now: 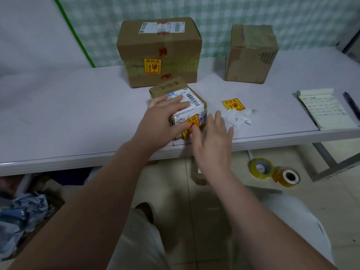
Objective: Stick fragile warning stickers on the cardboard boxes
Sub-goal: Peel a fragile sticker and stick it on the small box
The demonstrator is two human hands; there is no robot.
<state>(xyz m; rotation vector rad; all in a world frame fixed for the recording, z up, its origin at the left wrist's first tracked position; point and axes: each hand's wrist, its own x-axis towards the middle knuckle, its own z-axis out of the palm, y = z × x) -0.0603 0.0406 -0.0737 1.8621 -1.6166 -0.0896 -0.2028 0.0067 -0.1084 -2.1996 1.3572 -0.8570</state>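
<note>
My left hand lies flat on the small box at the bench edge, steadying it, while my right hand, fingers spread, smooths the fragile sticker onto its front, I think, though motion blurs it. Next, the spare sticker beside it needs peeling for the bare box at the back right.

The left hand lay flat on the small box, fingers spread. The right hand, open, pressed a yellow sticker against its near face. A loose sticker lay beside on the table.
</note>
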